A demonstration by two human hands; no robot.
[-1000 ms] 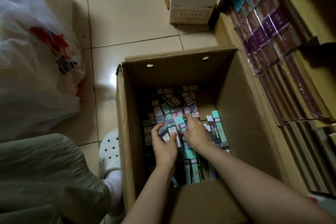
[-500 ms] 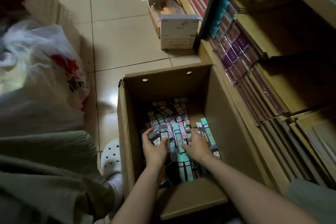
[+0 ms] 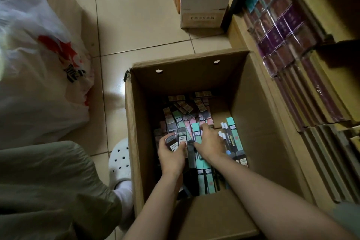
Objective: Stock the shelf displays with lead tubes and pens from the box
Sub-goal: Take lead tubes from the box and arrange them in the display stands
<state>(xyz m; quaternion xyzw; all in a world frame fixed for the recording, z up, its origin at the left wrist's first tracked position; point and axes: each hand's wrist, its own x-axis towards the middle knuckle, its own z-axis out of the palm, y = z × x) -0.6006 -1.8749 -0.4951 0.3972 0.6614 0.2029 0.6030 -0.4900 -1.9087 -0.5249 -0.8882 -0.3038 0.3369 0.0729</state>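
Observation:
An open cardboard box [image 3: 136, 122] on the tiled floor holds several lead tubes [image 3: 181, 113] and teal pen packs [image 3: 234, 138]. Both my hands are down inside it. My left hand [image 3: 171, 154] grips a small bundle of dark lead tubes [image 3: 178, 139] with white labels. My right hand [image 3: 211, 144] lies over the teal packs in the middle, its fingers bent among the packs; whether they hold one is hidden. The shelf display [image 3: 303, 58] stands directly right of the box.
A white plastic bag [image 3: 42, 76] with red print lies on the left. A small white carton [image 3: 205, 4] stands on the floor beyond the box. My knee in green trousers [image 3: 48, 191] and a white clog [image 3: 119, 161] are left of the box.
The camera has tilted up and then back down. My left hand keeps its bundle of tubes while my right hand has shifted slightly among the teal packs.

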